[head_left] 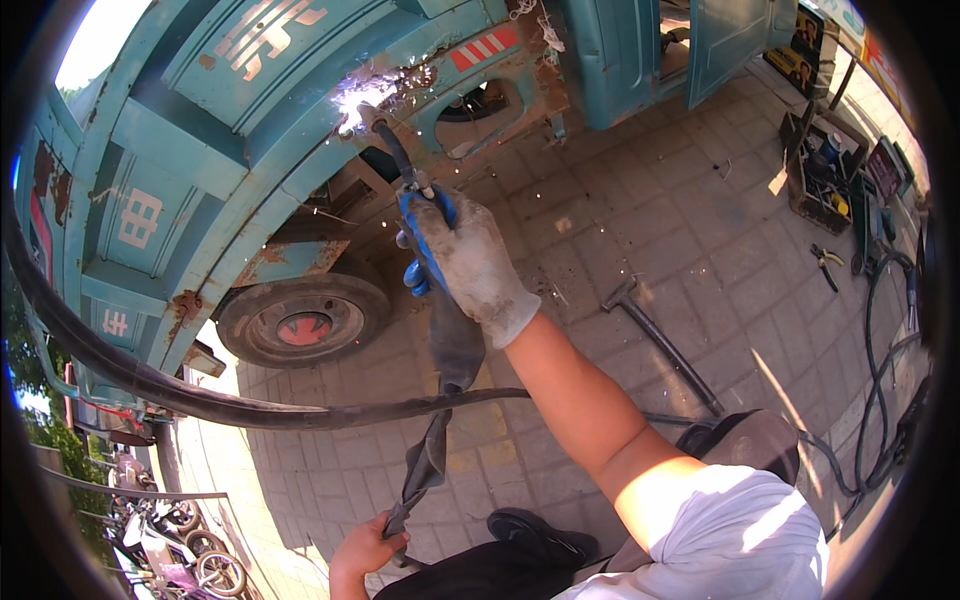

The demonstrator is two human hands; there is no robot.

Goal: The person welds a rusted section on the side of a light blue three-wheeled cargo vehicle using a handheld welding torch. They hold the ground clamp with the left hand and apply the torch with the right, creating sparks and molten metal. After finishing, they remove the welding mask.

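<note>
My right hand (pixel 465 255), in a grey-white glove with blue on it, is closed around the handle of a welding torch (pixel 395 150). At the torch's tip, a bright arc (pixel 362 100) with flying sparks burns against the lower edge of the blue-green truck body (pixel 330 165). A dark, twisted cloth-like sleeve (pixel 425 465) trails down from under the torch handle. My bare left hand (pixel 365 550), low in the picture, grips the sleeve's lower end. The glare hides the spot being welded.
A thick black cable (pixel 250 410) sweeps across from the left. The truck's wheel (pixel 303 320) sits below its rusty side. On the brick paving lie a hammer (pixel 665 345), pliers (pixel 826 262) and cables (pixel 875 370). A toolbox (pixel 822 170) stands far right, motorcycles (pixel 180 550) lower left.
</note>
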